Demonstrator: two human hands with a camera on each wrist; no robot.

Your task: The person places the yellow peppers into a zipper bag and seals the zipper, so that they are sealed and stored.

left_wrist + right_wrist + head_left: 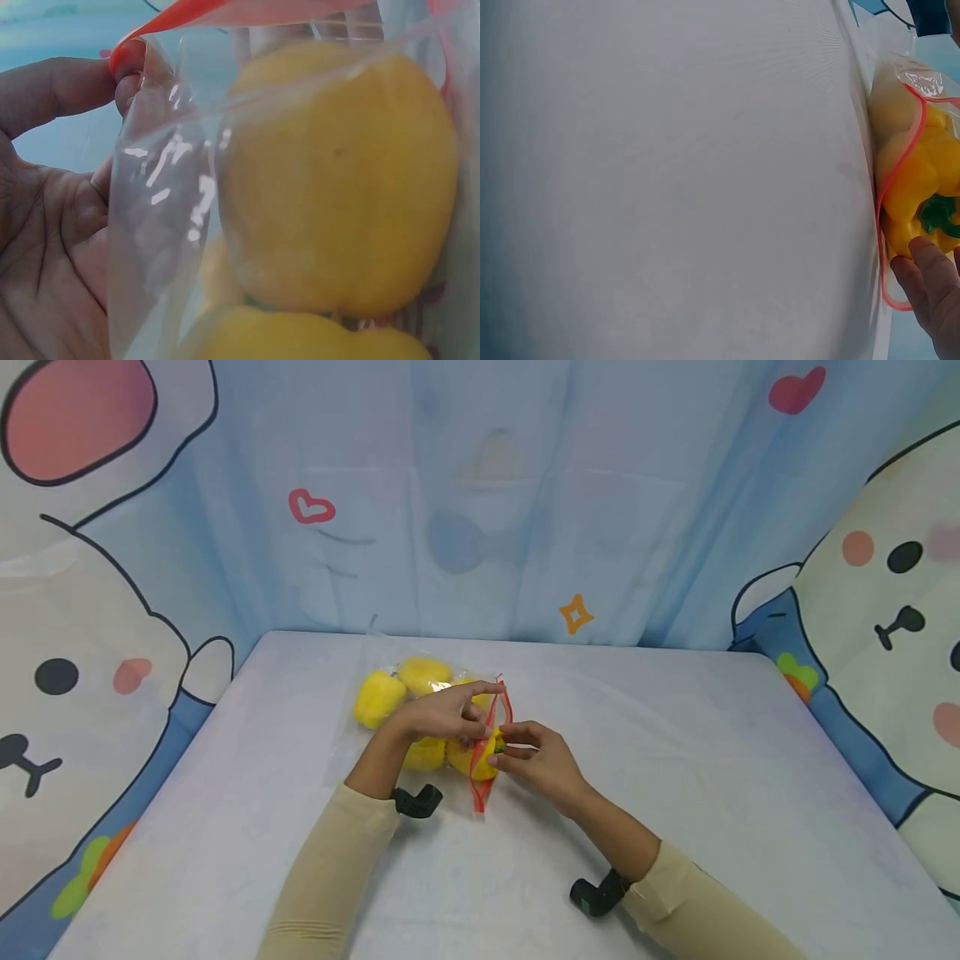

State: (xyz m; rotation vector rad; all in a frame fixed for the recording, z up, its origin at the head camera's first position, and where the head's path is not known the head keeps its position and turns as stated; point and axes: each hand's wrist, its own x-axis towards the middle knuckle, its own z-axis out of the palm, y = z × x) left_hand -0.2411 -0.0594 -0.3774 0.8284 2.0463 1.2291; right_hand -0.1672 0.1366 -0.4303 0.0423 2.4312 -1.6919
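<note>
A clear bag with a red zip edge [480,795] lies on the table with several yellow peppers [378,699] inside. The left hand [447,713] pinches the red edge of the bag's mouth, thumb and fingertips on the film in the left wrist view. At the mouth, the right hand [543,763] has its fingers on a yellow pepper [911,184] whose green stem [936,214] faces outward. That pepper is partly within the red rim. Through the film, the left wrist view shows a large yellow pepper [337,180] close up.
The white table [675,735] extends around the bag. Behind it hangs a blue curtain [360,568] with hearts and cartoon animals. Black devices [418,802] are strapped at both wrists, below beige sleeves [330,868].
</note>
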